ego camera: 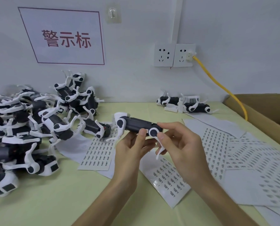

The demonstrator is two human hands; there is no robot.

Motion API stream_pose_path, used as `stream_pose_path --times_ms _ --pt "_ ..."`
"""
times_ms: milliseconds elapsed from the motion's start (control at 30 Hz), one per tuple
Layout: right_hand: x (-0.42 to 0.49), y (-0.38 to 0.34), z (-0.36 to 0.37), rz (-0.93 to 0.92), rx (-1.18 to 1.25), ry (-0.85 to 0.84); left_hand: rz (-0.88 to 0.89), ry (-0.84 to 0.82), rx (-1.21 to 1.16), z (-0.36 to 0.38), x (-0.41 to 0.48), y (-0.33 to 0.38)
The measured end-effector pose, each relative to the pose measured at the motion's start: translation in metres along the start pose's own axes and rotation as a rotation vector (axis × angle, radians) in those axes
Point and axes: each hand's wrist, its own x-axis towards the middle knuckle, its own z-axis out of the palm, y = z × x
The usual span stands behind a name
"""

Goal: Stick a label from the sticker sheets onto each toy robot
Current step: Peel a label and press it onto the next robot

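Note:
A black-and-white toy robot dog (136, 125) is held above the table, lying on its side with its white legs hanging. My left hand (131, 149) grips its body from below, thumb on its near side. My right hand (176, 141) pinches the robot's right end at a round white joint, thumb and forefinger curled round it. Under the hands lie sticker sheets (167, 175) with rows of small labels; another sheet (98, 154) lies to the left. A big pile of toy robots (38, 121) fills the left side. Two more robots (185, 104) lie by the wall.
Several more label sheets (243, 162) cover the right of the yellow-green table (54, 201). A cardboard box (270, 115) stands at the right edge. A yellow cable (217, 84) runs from the wall socket (183, 54) down behind the box. A red-lettered sign (65, 36) hangs on the wall.

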Motion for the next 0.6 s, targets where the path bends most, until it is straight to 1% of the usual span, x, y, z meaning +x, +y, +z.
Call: stream_pose_path --times_ms 100,300,433,600 --pt "0.0 0.0001 -0.001 0.008 0.022 -0.003 -0.013 -0.019 0.0 0.0008 -0.0009 0.0008" --pt "-0.0017 0.0 0.0006 0.038 0.026 -0.041 -0.001 0.074 0.007 -0.004 0.0027 0.0037" --pt "-0.0006 0.0022 0.0014 0.083 0.074 -0.037 -0.043 0.073 0.006 -0.0049 0.0032 -0.0001" --pt "0.0041 0.0045 -0.0009 0.142 0.149 -0.028 -0.003 0.07 0.045 -0.0054 0.0049 0.0"
